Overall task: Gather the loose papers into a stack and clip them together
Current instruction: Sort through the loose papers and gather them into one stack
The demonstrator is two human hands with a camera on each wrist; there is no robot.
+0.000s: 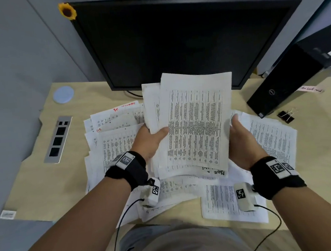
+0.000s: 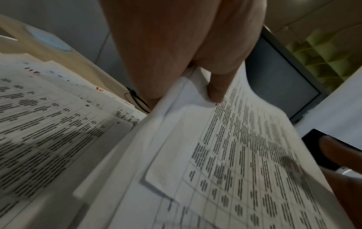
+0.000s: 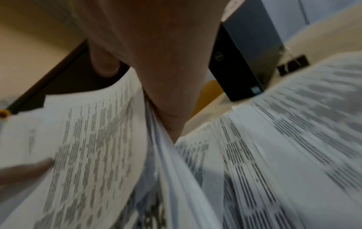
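While the gathering is only partly done, a held bundle of papers (image 1: 192, 123) stands raised in front of the monitor (image 1: 189, 40), lower edge down among the sheets lying on the desk (image 1: 31, 171). The left hand (image 1: 152, 140) has its grip clamped on the bundle's left edge, thumb across the printed face and fingers behind; the right hand (image 1: 243, 141) is pressed along the right edge, its fingers out of sight behind the paper, so I cannot tell whether that grip is closed or merely bracing. The sheets look light, thin and floppy; they bow where unsupported and would probably slide against each other, so taking hold at both long edges and tapping the lower edge square seems the sound way. The bundle holds several sheets, with at least two offset layers showing; an exact count is not readable. The loose papers (image 1: 118, 137) below the monitor are many and overlapping, too fanned to count. Binder clips (image 1: 286, 115) lie right of the monitor, beside the one black computer case (image 1: 287, 80); they look like two, touching. One round pale disc (image 1: 63, 94) sits left of the monitor.
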